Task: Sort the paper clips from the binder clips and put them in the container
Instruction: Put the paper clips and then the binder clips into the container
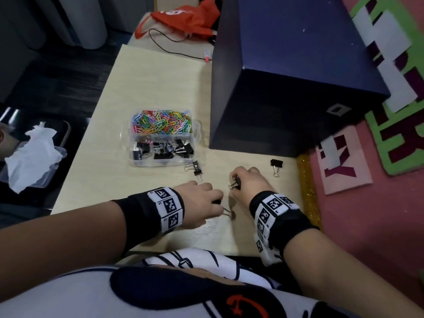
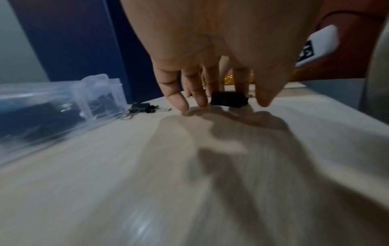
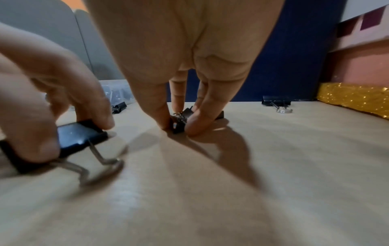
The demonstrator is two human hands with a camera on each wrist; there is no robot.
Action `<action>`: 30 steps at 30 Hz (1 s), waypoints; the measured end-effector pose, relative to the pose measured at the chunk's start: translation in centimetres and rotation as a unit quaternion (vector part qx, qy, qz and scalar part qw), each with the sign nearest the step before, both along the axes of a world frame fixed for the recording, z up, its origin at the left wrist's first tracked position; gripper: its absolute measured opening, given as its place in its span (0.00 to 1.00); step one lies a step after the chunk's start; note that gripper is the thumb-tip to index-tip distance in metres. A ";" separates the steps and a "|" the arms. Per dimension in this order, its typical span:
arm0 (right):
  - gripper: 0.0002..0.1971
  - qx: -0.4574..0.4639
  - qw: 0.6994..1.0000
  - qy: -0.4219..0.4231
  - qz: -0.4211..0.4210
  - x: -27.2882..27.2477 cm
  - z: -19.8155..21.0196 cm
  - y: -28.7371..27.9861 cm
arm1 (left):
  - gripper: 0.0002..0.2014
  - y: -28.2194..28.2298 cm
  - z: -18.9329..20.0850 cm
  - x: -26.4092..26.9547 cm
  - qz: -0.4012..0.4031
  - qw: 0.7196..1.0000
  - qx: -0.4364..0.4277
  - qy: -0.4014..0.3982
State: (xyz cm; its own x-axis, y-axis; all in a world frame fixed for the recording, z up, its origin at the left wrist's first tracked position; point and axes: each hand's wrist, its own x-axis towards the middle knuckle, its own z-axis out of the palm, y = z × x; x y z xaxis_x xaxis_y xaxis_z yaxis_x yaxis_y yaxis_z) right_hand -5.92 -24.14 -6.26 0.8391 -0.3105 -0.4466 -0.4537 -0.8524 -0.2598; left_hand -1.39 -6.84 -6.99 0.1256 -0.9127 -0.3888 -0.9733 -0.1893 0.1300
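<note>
A clear two-part container (image 1: 137, 162) stands mid-table: coloured paper clips (image 1: 160, 122) fill the far compartment, black binder clips (image 1: 165, 149) the near one. My left hand (image 1: 218, 206) grips a black binder clip (image 3: 80, 138) lying on the table, its wire handles (image 1: 227, 212) sticking out to the right. The right hand (image 1: 236, 180) pinches a second binder clip (image 3: 180, 121) between thumb and fingers, also at table level. Two loose binder clips (image 1: 196, 169) lie just in front of the container, and another (image 1: 276, 166) lies right of my right hand.
A large dark blue box (image 1: 286, 76) stands right of the container. A gold glitter strip (image 1: 307, 191) lines the table's right edge. An orange bag (image 1: 188, 17) and a black cable (image 1: 172, 45) lie at the far end. A plastic box with tissue (image 1: 32, 157) sits off the left edge.
</note>
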 end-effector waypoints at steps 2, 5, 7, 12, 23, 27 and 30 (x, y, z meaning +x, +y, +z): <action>0.14 -0.005 1.000 -0.006 -0.003 -0.1 -0.2 -0.1 | 0.15 0.2 0.0 0.7 0.035 0.999 0.012 0.003; 0.14 0.002 1.000 -0.008 0.000 -0.1 -0.2 0.0 | 0.13 0.7 0.0 1.4 0.084 0.996 0.017 0.003; 0.11 0.002 1.000 -0.027 0.001 0.3 -0.1 0.3 | 0.12 1.1 0.1 1.7 0.111 0.994 0.002 0.005; 0.09 -0.008 0.998 -0.034 0.050 2.7 0.9 1.7 | 0.15 3.5 1.2 2.7 0.198 0.970 -0.141 -0.009; 0.11 0.127 0.962 -0.235 0.062 5.9 3.9 5.5 | 0.15 8.7 2.9 7.5 0.440 0.868 -0.206 -0.101; 0.21 0.030 0.993 -0.111 -0.030 5.3 2.2 3.1 | 0.16 6.9 2.4 6.1 0.347 0.909 -0.214 -0.085; 0.29 -0.040 0.989 -0.020 -0.143 3.8 0.4 0.1 | 0.12 4.4 1.3 4.0 0.260 0.940 -0.211 -0.057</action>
